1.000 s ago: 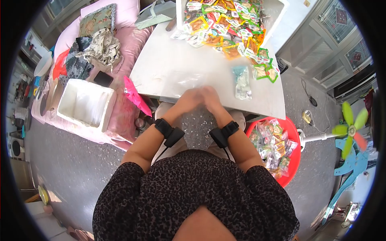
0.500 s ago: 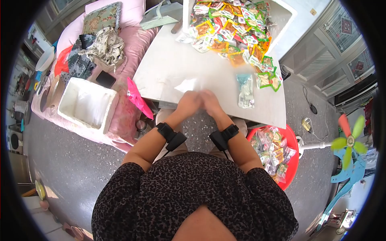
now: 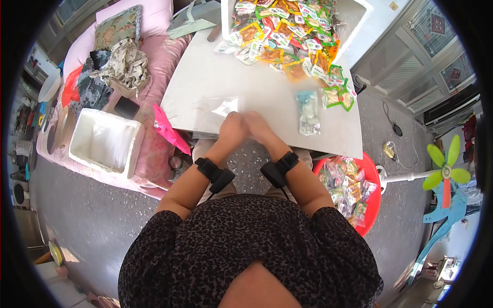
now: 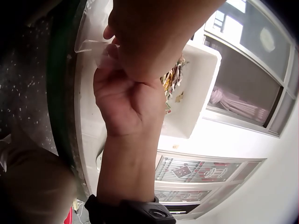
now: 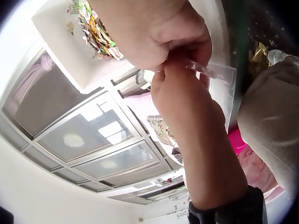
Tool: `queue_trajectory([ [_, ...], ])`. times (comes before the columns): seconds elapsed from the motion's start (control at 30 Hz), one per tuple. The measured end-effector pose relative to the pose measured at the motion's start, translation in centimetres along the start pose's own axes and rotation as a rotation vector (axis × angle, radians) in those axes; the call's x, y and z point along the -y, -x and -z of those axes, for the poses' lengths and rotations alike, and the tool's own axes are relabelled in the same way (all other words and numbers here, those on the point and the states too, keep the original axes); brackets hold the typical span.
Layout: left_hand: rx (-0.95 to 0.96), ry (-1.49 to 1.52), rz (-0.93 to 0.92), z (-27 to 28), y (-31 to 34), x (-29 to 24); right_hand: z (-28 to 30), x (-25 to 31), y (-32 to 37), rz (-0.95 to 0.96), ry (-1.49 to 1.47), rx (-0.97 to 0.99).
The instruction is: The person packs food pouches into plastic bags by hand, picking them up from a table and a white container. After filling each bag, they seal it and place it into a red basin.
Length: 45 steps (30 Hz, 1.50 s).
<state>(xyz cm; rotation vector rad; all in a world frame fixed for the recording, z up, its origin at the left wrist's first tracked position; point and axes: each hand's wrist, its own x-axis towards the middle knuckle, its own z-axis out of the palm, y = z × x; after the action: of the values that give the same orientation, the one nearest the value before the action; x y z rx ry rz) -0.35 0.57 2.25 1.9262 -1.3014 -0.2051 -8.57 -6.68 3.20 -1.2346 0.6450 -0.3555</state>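
Both hands have eased slightly leftward along the near edge of the table (image 3: 275, 102), so the teal-topped packet (image 3: 308, 115) now sits a little farther to the right of the grip. The left grip (image 3: 232, 129) and right grip (image 3: 258, 129) meet closely, fingers curled and pinching the clear bag (image 3: 215, 109); the exact contact of the fingertips is hidden where the hands overlap. Film sticks out beside the fingers in both wrist views, while the rest of the bag lies to the left of the grip, partly over the table's near edge. A bright reflection shows just beyond the left grip, as it does half a second ago.

This shift leaves the work at the bag, with its outer part lying free of the fingers. The teal-topped packet has not been taken up. Beyond the grip and to the right, the colorful packets (image 3: 295, 38) are heaped in and before the white box (image 3: 357, 28), with no plain change. The red basin (image 3: 377, 192), holding more packets, stands below the table, right of the grip.
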Motion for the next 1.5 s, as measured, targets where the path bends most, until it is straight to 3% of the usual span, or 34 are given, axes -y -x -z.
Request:
queue_trajectory([
  [0.1, -0.014, 0.009, -0.009, -0.2, -0.1, 0.4, 0.2, -0.8, -0.5, 0.003, -0.021, -0.016],
  [0.3, -0.133, -0.244, -0.033, 1.2, -1.2, 1.7, 3.2, -2.3, -3.0, 0.134, 0.5, -0.22],
  [0.4, -0.136, -0.31, -0.076, 1.4, -1.7, 2.3, 4.9, -1.2, -3.3, 0.186, 0.746, -0.09],
  [0.57, -0.007, -0.275, -0.247, -1.2, -2.2, 5.7, 8.5, 1.5, -2.9, 0.188, 0.616, -0.03],
  [0.7, -0.142, -0.25, -0.346, -1.9, -1.8, 5.4, 12.2, 5.1, -3.3, 0.098, 0.551, -0.102],
  [0.9, -0.09, -0.243, -0.351, -1.3, -1.7, 4.7, 19.5, 7.3, -10.9, 0.462, 0.907, -0.279],
  [0.97, -0.095, -0.251, -0.357, -1.3, -1.8, 4.8, 20.8, 8.2, -13.4, 0.411, 0.939, -0.279],
  [1.03, -0.082, -0.249, -0.353, -1.3, -1.9, 4.9, 20.8, 9.0, -15.6, 0.261, 0.802, -0.434],
  [1.07, -0.074, -0.249, -0.352, -1.3, -1.9, 4.9, 22.4, 8.3, -18.0, 0.368, 0.968, -0.442],
  [1.1, -0.071, -0.241, -0.354, -1.3, -1.9, 4.9, 22.5, 8.7, -19.2, 0.476, 1.133, -0.448],
  [1.17, -0.061, -0.229, -0.359, -1.2, -2.0, 4.8, 23.2, 9.2, -20.9, 0.198, 1.042, -0.477],
  [1.23, -0.064, -0.247, -0.354, -1.1, -2.1, 4.6, 23.0, 8.7, -21.9, 0.237, 1.009, -0.493],
  [1.4, -0.048, -0.257, -0.339, -1.2, -2.2, 4.4, 19.2, 7.7, -20.5, 0.251, 1.424, -0.555],
  [1.5, -0.052, -0.277, -0.334, -1.2, -2.2, 4.5, 17.3, 7.5, -19.7, 0.228, 1.347, -0.485],
])
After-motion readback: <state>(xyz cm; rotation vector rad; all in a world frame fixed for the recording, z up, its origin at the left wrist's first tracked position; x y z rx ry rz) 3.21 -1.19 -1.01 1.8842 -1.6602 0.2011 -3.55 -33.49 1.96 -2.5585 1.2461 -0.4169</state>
